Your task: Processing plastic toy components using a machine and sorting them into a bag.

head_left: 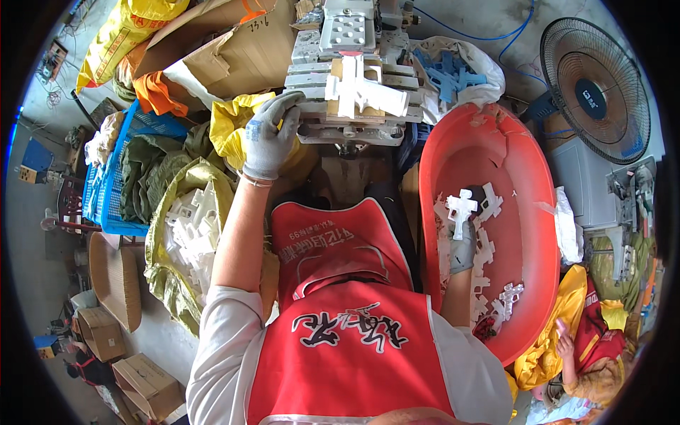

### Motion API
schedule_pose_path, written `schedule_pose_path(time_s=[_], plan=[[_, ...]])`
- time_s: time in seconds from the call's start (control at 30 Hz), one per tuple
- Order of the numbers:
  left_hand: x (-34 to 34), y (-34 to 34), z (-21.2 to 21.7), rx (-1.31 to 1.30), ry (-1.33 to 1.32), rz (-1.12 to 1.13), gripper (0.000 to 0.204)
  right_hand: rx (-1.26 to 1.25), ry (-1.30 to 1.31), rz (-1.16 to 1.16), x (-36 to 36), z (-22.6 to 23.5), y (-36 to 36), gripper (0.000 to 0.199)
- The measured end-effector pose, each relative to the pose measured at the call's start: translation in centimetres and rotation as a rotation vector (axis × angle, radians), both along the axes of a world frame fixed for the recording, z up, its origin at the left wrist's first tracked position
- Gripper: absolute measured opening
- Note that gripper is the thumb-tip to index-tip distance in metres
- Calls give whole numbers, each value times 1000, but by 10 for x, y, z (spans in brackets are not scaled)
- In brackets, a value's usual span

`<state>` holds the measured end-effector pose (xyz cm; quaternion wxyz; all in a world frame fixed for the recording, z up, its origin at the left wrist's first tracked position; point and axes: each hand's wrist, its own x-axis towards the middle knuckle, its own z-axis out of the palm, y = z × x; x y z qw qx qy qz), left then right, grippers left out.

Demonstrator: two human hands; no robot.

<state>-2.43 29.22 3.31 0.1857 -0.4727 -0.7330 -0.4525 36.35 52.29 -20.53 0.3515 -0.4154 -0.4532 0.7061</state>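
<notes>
My left hand [268,138], in a grey glove, is raised at the left edge of the machine [306,79]. Its fingers and thumb are apart, with nothing between them. White plastic toy gun pieces [358,88] rest on a tan block on the machine's bed. Inside the red tub [520,248] on my right, my gloved right hand [463,249] holds a white toy gun piece [462,205], its fingers partly hidden behind it. More white pieces [506,301] lie around that hand in the tub.
A sack of white pieces [195,230] stands at my left beside a blue basket [106,191] with dark cloth. Blue pieces [450,74] fill a white bag behind the tub. A fan [591,98] stands far right. Another person's hand [565,347] shows at lower right.
</notes>
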Motion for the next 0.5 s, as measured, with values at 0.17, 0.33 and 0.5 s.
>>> schedule_pose_path(time_s=[0.17, 0.33, 0.5], plan=[[-2, 1, 1, 27, -48, -19, 21, -30, 62, 5, -7, 9, -4, 35], [-4, 1, 9, -27, -63, -39, 21, 3, 87, 21, -8, 13, -1, 36], [-6, 1, 17, -124, -132, -32, 23, 35, 36, 76, -2, 26, 3, 42]])
